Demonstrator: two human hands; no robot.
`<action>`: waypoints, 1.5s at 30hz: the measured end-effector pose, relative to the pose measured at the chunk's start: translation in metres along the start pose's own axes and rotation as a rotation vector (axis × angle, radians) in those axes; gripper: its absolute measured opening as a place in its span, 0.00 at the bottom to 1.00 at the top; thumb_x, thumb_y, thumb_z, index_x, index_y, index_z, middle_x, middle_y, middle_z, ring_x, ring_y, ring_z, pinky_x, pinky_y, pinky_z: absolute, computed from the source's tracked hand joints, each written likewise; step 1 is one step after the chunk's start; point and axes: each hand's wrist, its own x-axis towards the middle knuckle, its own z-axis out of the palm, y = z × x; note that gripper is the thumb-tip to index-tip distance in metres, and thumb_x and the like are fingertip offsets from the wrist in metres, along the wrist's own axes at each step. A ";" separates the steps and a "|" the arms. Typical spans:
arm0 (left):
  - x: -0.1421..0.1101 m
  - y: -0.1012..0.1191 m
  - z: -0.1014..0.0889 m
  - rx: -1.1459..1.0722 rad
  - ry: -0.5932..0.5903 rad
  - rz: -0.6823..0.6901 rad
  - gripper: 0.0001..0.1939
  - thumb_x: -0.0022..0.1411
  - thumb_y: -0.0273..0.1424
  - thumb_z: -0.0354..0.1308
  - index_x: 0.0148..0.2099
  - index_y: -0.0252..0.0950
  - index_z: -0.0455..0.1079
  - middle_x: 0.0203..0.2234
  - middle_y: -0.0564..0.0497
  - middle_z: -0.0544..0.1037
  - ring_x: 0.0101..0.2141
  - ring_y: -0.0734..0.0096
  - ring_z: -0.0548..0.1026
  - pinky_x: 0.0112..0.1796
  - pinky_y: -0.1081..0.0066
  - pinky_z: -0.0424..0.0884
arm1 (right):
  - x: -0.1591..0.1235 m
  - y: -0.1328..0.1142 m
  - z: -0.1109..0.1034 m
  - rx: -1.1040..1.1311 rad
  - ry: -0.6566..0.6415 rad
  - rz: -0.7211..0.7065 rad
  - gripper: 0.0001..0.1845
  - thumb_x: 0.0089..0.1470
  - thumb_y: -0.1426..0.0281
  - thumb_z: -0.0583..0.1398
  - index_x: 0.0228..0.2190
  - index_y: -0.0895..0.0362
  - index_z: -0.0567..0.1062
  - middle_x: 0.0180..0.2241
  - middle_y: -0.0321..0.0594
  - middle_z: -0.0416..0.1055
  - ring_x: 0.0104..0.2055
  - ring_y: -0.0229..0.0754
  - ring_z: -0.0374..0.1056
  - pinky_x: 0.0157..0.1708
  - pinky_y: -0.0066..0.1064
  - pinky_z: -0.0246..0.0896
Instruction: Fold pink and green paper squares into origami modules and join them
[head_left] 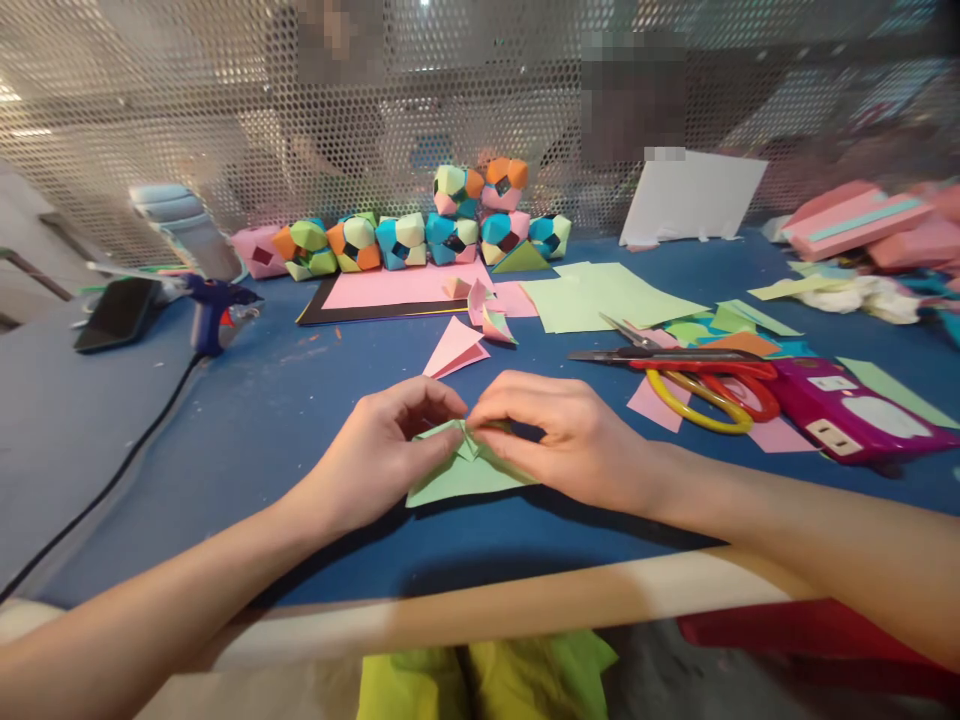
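Note:
Between my hands is a sheet of light green paper [469, 482], partly folded along its far edge and lying close to the blue tabletop [300, 410]. My left hand [394, 435] pinches the fold from the left, thumb on top. From the right, my right hand [559, 430] grips the same fold, fingertips pressed together near the paper's middle. The fingers cover part of the far edge. Just beyond them lies a folded pink paper piece [455, 348], with small curled pink pieces [491, 315] behind it.
Scissors with red and yellow handles [739, 395] and a purple power strip [855, 410] lie right. A blue glue gun [214, 310] with a cord stands left, beside a phone [118, 312]. Several folded paper balls [401, 240] line the back before a perforated metal screen [465, 90].

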 end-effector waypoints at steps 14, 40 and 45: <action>0.001 -0.005 0.002 0.036 -0.051 -0.053 0.14 0.55 0.34 0.60 0.44 0.35 0.70 0.34 0.51 0.77 0.31 0.72 0.72 0.31 0.74 0.68 | 0.003 0.004 0.005 0.037 0.081 0.283 0.07 0.53 0.73 0.60 0.25 0.61 0.74 0.22 0.34 0.71 0.23 0.31 0.62 0.23 0.23 0.56; -0.006 0.001 0.003 0.213 0.006 0.035 0.12 0.60 0.35 0.55 0.44 0.36 0.71 0.32 0.51 0.79 0.32 0.71 0.74 0.33 0.76 0.68 | 0.002 0.004 0.007 0.043 0.047 0.265 0.09 0.54 0.71 0.60 0.25 0.61 0.74 0.22 0.35 0.70 0.23 0.31 0.61 0.24 0.23 0.55; -0.008 0.004 0.003 0.317 0.068 0.061 0.12 0.61 0.37 0.53 0.41 0.36 0.73 0.26 0.54 0.77 0.26 0.74 0.70 0.28 0.77 0.65 | 0.001 0.004 0.009 -0.008 0.099 0.199 0.09 0.55 0.72 0.59 0.24 0.60 0.72 0.21 0.35 0.70 0.23 0.32 0.61 0.25 0.23 0.55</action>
